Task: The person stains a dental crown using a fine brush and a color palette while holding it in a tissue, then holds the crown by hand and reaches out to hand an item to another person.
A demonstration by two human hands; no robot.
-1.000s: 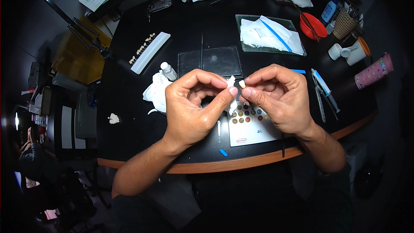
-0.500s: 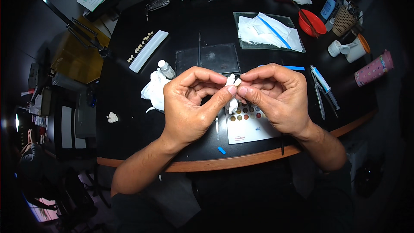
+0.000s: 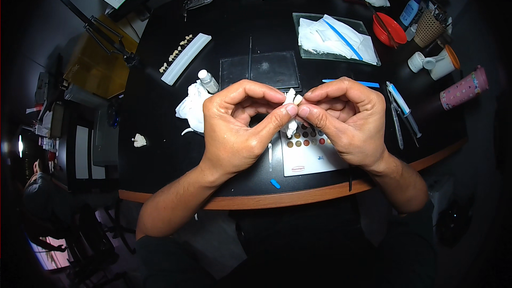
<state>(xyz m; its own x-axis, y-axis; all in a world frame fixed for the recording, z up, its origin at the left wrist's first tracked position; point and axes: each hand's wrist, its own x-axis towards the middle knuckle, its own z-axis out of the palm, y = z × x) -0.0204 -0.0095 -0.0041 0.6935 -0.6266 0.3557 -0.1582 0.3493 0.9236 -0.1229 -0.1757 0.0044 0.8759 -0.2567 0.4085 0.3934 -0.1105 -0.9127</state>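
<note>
A small white plaster dental model (image 3: 292, 128) is pinched between the thumb and fingers of my left hand (image 3: 232, 133). Against its upper part, my right hand (image 3: 354, 125) closes thumb and index finger on a small cream-coloured tooth crown (image 3: 298, 98). The two thumb tips nearly meet, and the fingers cover much of both pieces. Whether the crown is seated on the model cannot be made out. Below the hands lies a white card (image 3: 304, 166) with rows of coloured round pans, partly hidden by my right hand.
Left of my hands are a crumpled white cloth (image 3: 190, 109), a small bottle (image 3: 208, 81), a white tray (image 3: 186, 58) beside a row of tooth shapes, and a plaster piece (image 3: 139, 140). Rightward are a syringe (image 3: 399, 100), a red bowl (image 3: 388, 29) and a pink tumbler (image 3: 464, 89).
The whole view has shifted slightly. Both hands keep the same pinch on the model and the crown, with the model turned a little.
</note>
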